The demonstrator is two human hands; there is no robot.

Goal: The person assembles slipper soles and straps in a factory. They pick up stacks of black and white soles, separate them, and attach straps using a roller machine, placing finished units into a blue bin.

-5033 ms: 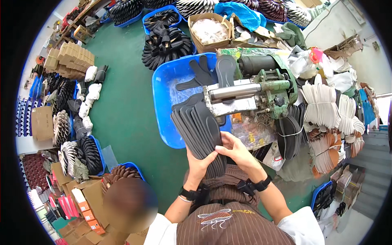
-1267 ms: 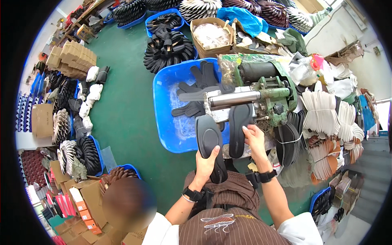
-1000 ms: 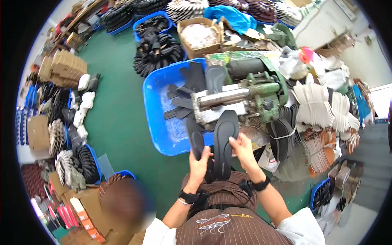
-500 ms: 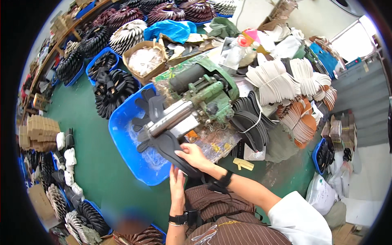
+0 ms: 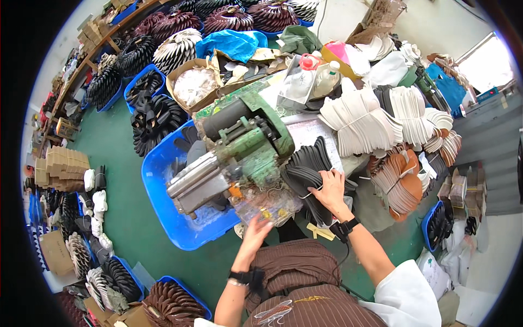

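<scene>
My right hand grips the near edge of a stack of black insoles, its thumb on the side toward the machine. The stack lies on the bench right of a green machine with a shiny metal cylinder. Close to the bench's front edge, my left hand is empty, its fingers loosely apart. Under the cylinder stands a blue basin. Dark insoles lie inside it, partly hidden by the machine.
Tied bundles of white insoles and brown insoles are piled on the right. Behind the machine are a carton of pale scraps and a clear bottle. Several loaded blue baskets stand on the green floor at left.
The black insole pair has left my hands. My right hand has moved right onto the stack; my left hand has shifted slightly right. The view has shifted too.
</scene>
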